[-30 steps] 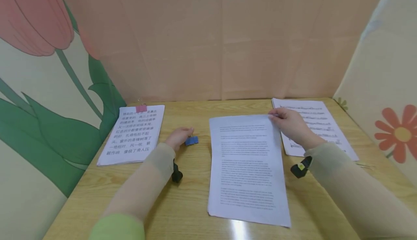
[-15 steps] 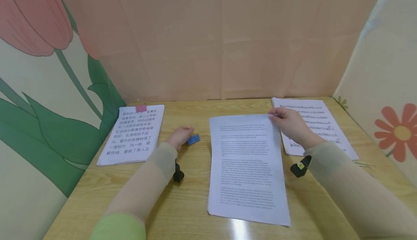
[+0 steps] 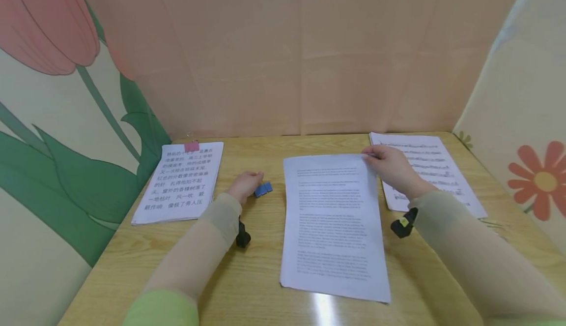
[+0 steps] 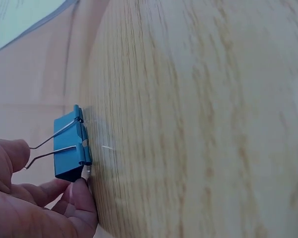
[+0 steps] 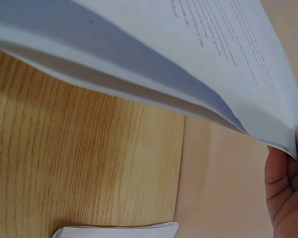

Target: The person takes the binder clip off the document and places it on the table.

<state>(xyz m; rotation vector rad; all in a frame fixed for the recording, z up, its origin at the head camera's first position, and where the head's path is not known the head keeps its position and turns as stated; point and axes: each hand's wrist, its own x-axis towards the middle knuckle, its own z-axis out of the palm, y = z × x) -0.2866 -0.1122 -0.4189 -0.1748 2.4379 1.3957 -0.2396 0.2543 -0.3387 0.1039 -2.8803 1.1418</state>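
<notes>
A blue binder clip (image 3: 264, 189) is in my left hand (image 3: 244, 187), low over the wooden table left of centre. In the left wrist view the thumb meets the wire handles of the clip (image 4: 65, 157), and the other fingers curl beneath it; the clip's edge is right at the tabletop. My right hand (image 3: 392, 166) pinches the top right corner of a stack of printed sheets (image 3: 333, 227) at the middle. Seen from the right wrist, that raised corner lifts the sheets (image 5: 188, 64), which bow and part slightly along the side edge.
To the left lies a paper stack (image 3: 179, 183) with large characters, a pink binder clip (image 3: 191, 147) on its top edge. Sheet music (image 3: 424, 159) lies at the back right, partly behind my right hand. A peach backdrop (image 3: 274, 60) rises behind the table (image 3: 256, 277).
The blue binder clip has tilted and shifted slightly right in my left hand. My right hand and the printed sheets have moved a little left and up in the head view.
</notes>
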